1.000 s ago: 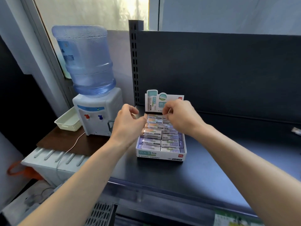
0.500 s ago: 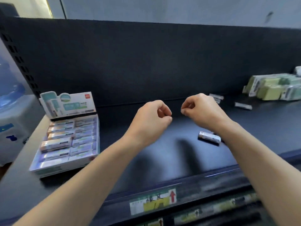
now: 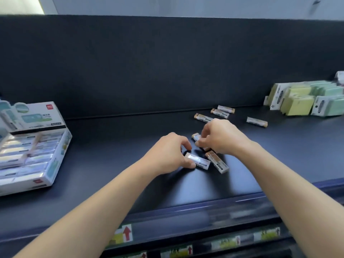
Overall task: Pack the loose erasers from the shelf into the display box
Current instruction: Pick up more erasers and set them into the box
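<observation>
Near eraser (image 3: 199, 161) is pinched by left hand (image 3: 170, 155), far eraser (image 3: 195, 136) by right hand (image 3: 220, 138) (grips look partial); both should be secured before display box (image 3: 54, 171) at 9 o'clock is approached.

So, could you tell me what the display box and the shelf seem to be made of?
The display box is probably glossy printed cardboard: folded flat panels, upright header card. The shelf looks like dark painted metal, with a soft sheen near its front edge.
</observation>
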`<state>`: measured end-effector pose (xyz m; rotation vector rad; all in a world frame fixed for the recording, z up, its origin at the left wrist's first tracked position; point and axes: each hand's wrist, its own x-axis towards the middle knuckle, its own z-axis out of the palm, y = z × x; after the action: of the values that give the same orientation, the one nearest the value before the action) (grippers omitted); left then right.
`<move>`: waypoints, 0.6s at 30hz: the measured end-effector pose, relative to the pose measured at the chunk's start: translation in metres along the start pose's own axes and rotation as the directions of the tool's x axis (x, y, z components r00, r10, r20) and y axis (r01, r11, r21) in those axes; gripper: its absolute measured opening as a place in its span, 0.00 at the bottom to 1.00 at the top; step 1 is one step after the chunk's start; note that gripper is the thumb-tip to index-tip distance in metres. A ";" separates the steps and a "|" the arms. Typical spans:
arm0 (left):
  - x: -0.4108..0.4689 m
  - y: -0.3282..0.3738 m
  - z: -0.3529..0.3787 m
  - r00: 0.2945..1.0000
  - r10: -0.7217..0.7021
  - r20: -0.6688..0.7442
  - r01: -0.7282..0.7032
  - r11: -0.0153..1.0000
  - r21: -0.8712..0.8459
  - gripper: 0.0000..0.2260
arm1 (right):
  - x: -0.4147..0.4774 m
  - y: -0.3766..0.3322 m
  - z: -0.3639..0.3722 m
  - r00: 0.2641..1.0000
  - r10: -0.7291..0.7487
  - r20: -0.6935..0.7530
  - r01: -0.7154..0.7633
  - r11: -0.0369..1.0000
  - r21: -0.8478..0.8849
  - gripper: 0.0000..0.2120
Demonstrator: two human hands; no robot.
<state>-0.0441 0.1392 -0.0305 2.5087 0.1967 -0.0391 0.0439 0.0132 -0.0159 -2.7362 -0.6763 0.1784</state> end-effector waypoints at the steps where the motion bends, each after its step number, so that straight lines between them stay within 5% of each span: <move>1: 0.000 0.001 0.001 1.000 -0.005 -0.015 0.005 1.000 -0.008 0.15 | 0.003 0.000 0.002 1.000 -0.016 0.012 0.016 1.000 -0.027 0.12; 12: -0.027 -0.013 -0.010 0.973 -0.136 -0.187 0.034 0.885 -0.464 0.10 | 0.015 -0.026 0.003 0.970 -0.237 0.058 0.240 0.969 -0.052 0.16; 18: -0.068 -0.045 -0.047 0.876 -0.233 -0.421 -0.035 0.841 -0.540 0.08 | 0.010 -0.094 0.008 0.917 -0.400 0.013 0.396 0.911 0.112 0.15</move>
<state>-0.1187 0.1935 -0.0137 1.8982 0.4736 0.5271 0.0108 0.0992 0.0075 -2.4338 -1.1797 0.1625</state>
